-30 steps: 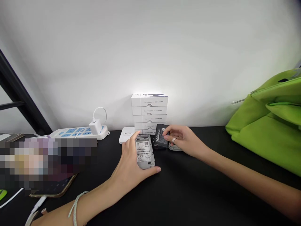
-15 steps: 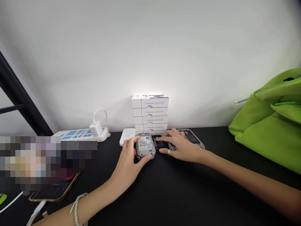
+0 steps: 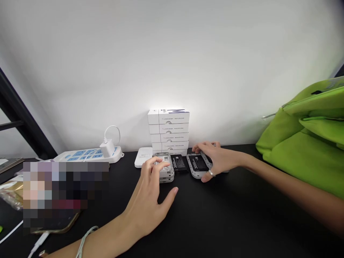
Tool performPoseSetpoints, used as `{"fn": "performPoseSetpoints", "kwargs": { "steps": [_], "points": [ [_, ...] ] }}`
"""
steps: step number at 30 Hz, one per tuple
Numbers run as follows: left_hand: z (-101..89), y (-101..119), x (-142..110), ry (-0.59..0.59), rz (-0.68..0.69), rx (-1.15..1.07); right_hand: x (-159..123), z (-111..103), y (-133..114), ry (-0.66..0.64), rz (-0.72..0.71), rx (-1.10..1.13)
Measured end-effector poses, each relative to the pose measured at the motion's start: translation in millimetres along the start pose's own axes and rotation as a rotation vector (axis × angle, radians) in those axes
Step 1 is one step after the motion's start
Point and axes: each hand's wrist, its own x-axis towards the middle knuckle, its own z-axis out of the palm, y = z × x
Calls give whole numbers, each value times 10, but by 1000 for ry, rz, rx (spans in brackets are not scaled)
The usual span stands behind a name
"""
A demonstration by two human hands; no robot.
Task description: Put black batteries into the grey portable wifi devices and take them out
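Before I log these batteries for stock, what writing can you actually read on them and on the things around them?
"3000mAh" on the loose black battery
"3000mAh" on the black battery in the grey case
Sticker on the grey device: too small to read
Printed lines on the white boxes: too small to read

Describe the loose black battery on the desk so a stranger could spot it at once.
On the black desk, find the stack of white boxes against the wall. In front of it lie two grey devices, one under the left hand, the other under the right hand. The battery lies between them: a bare black block printed 3000mAh, not seated in a grey casing.
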Motion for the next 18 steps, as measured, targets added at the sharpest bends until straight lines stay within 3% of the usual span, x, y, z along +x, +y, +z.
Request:
{"fn": "performPoseSetpoints", "kwargs": {
  "steps": [5, 11, 14, 18],
  "points": [
    [-28, 124, -69, -150, 73, -71, -301, -35, -297, -43, -76, 10],
    [73, 205, -235, -339, -53, -251, -718, 305, -588, -126, -106, 190],
    [101, 181, -257, -370, -60, -273, -779, 455, -637, -126, -199, 327],
    [49, 184, -212, -406, -90, -296, -717, 483, -646, -153, -290, 468]
  ]
}}
